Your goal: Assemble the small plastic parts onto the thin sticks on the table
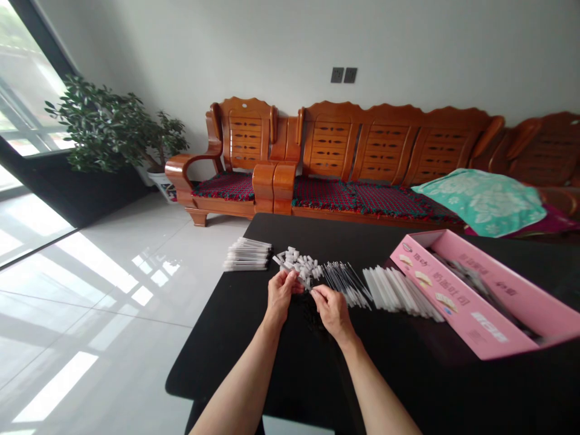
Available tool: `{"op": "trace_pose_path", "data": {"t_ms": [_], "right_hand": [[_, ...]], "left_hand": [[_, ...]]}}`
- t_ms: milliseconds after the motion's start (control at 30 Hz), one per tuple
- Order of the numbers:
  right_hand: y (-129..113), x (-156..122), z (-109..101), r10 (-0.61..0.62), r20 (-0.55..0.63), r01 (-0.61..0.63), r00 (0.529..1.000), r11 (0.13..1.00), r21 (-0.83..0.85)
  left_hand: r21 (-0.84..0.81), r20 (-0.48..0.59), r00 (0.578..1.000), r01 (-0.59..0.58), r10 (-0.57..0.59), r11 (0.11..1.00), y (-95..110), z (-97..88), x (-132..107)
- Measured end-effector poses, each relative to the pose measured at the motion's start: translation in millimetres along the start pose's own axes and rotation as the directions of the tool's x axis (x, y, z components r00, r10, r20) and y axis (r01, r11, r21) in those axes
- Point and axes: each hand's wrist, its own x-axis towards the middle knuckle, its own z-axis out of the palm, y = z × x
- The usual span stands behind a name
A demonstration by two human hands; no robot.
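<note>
My left hand (281, 296) and my right hand (333, 311) meet over the black table (254, 374), their fingertips pinched close together. The left fingers hold a small white plastic piece from the heap of white plastic pieces (296, 264) just beyond. The right fingers pinch something thin, too small to name, next to the bundle of thin clear rods (344, 284). A small dark tangle (312, 317) lies under my hands. To the right lie white sticks (399, 293), and a neat stack of white tubes (247, 254) lies at the left.
A long pink cardboard box (471, 296) stands open at the table's right, with dark items inside. Behind the table is a wooden sofa with red woven cushions (362, 151), a teal cloth on it. A potted plant (113, 130) stands by the window. Tiled floor lies left.
</note>
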Motion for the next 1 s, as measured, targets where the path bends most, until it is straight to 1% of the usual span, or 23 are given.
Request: {"op": "trace_pose_path", "data": {"t_ms": [67, 200, 267, 400, 500, 600, 667, 800, 900, 1000], "right_hand": [[1.9, 0.1, 1.5, -0.003, -0.02, 0.003, 1.0, 1.0, 0.008], [3.2, 0.1, 2.2, 0.028, -0.072, -0.027, 0.997, 1.0, 0.009], [1.0, 0.0, 0.5, 0.036, -0.053, -0.035, 0.998, 0.999, 0.007], [-1.3, -0.2, -1.2, 0.005, 0.0, -0.005, 1.0, 1.0, -0.006], [2.0, -0.1, 0.8, 0.003, -0.039, -0.003, 0.999, 1.0, 0.007], [4.0, -0.2, 1.6, 0.032, -0.08, -0.032, 0.996, 0.999, 0.003], [2.9, -0.3, 0.5, 0.044, -0.069, -0.044, 0.997, 0.999, 0.004], [0.9, -0.1, -0.6, -0.002, -0.026, 0.001, 1.0, 1.0, -0.012], [4.4, 0.4, 1.7, -0.004, -0.036, 0.004, 0.999, 1.0, 0.006], [8.1, 0.5, 3.5, 0.032, -0.055, -0.029, 0.998, 0.999, 0.041]], "left_hand": [[0.003, 0.002, 1.0, 0.001, -0.001, 1.0, 0.1, 0.3, -0.2], [-0.006, 0.001, 1.0, -0.001, 0.001, 1.0, 0.6, 0.9, -0.3], [-0.011, -0.004, 1.0, -0.002, 0.002, 1.0, 0.5, 0.6, 0.1], [-0.007, -0.009, 1.0, 0.008, -0.008, 1.0, -0.3, -0.1, 0.6], [-0.004, -0.002, 1.0, 0.009, -0.009, 1.0, -0.5, 0.1, 0.3], [-0.006, -0.009, 1.0, 0.003, -0.004, 1.0, 0.4, 0.9, -0.1], [-0.011, -0.023, 1.0, 0.004, -0.004, 1.0, 1.0, 1.1, 0.0], [-0.011, -0.03, 1.0, 0.009, -0.01, 1.0, 0.6, 0.6, 0.7], [0.005, -0.016, 1.0, 0.005, -0.005, 1.0, -1.0, 0.2, 1.2], [0.011, -0.014, 1.0, 0.004, -0.004, 1.0, -1.5, 0.3, 1.4]]}}
